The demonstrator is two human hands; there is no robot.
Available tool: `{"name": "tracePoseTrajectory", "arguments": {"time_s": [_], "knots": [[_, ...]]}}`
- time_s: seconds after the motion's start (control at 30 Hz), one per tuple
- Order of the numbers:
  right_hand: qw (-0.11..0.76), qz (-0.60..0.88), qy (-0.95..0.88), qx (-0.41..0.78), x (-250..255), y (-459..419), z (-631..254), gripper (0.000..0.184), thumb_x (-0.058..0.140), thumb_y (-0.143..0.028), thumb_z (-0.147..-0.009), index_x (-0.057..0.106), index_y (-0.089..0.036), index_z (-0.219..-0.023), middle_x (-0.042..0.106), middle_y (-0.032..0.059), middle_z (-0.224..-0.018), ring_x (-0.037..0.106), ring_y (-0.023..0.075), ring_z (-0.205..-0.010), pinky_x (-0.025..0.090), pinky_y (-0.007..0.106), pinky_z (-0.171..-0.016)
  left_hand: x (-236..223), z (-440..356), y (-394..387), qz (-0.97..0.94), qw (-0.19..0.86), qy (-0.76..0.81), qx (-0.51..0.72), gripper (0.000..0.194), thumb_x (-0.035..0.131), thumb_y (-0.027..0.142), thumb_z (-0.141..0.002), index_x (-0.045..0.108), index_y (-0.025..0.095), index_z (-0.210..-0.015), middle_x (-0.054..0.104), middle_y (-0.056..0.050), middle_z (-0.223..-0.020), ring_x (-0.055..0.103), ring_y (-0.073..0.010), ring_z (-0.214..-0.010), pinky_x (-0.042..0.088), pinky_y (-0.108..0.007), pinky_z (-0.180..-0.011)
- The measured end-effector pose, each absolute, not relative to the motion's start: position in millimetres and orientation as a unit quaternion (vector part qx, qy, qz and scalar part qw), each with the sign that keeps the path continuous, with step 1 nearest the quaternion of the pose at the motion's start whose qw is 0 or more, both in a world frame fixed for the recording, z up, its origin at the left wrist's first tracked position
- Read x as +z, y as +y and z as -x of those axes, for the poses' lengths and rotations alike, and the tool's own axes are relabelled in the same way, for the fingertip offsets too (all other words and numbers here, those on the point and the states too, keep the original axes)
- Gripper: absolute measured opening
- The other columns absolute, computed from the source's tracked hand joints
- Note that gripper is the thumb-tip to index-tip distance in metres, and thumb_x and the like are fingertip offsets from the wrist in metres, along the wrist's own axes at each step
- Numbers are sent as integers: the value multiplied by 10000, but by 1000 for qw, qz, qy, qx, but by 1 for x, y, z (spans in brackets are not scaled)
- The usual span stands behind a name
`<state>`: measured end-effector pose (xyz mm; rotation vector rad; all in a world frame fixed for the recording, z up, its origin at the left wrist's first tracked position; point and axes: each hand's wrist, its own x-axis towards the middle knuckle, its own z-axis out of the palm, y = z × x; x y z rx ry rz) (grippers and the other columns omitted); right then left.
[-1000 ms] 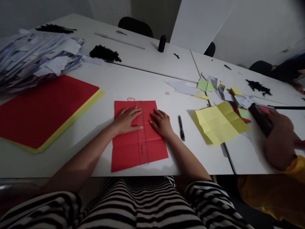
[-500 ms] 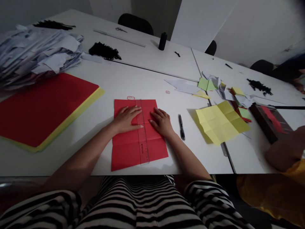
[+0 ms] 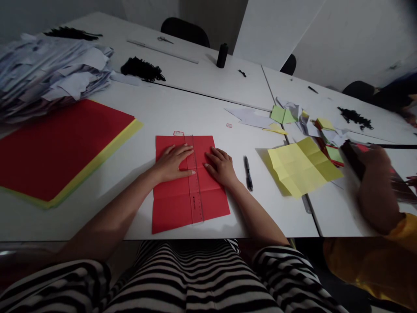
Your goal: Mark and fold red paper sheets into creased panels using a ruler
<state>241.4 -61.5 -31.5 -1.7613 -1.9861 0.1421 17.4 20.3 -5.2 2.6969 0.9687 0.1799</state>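
Note:
A creased sheet of red paper point(image 3: 171, 208) lies flat on the white table in front of me. Along it, from the far edge to the near one, runs a clear ruler point(image 3: 196, 204). My left hand point(image 3: 174, 163) is spread over the paper's left part, its fingertips and thumb pressing on the ruler. Flat on the right part of the sheet rests my right hand point(image 3: 221, 166), fingers apart and beside the ruler without touching it. A black pen point(image 3: 248, 174) lies just right of that hand.
Left, a stack of red, yellow and green sheets point(image 3: 71, 148) lies below a heap of white paper point(image 3: 55, 74). A creased yellow sheet point(image 3: 302, 169) and paper scraps point(image 3: 293, 114) are to the right. A co-worker's hand point(image 3: 378, 191) reaches over a dark box point(image 3: 353, 161).
Both my hands, the ruler and the red paper stay in place. The co-worker's hand drew back to the right, then returned over the dark box.

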Motion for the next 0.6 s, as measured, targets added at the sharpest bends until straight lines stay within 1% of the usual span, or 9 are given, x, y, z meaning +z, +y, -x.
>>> {"name": "tracePoseTrajectory", "arguments": {"time_s": [0.17, 0.33, 0.6], "knots": [[238, 642, -727, 51, -30, -62, -241, 424, 563, -403, -922, 552, -232, -1310, 423, 65, -1470, 357, 269, -1346, 324, 465, -1086, -3, -18, 20, -931, 136, 333, 62, 774, 468, 677, -834, 352, 228, -1454, 307, -45, -1543, 228, -233, -1431, 90, -407, -1174], [237, 643, -726, 54, -31, -61, -242, 425, 550, -412, -927, 542, -250, -1319, 414, 57, -1477, 354, 275, -1348, 323, 478, -1084, -4, -18, 20, -929, 143, 336, 56, 781, 473, 678, -826, 341, 243, -1462, 301, -43, -1546, 230, -245, -1430, 77, -420, -1176], [235, 643, -728, 47, -32, -61, -240, 428, 560, -412, -922, 551, -241, -1314, 423, 56, -1471, 364, 264, -1338, 335, 455, -1073, -7, -16, 21, -931, 134, 331, 71, 772, 496, 667, -826, 361, 233, -1449, 310, -54, -1541, 232, -247, -1430, 110, -424, -1175]]}}
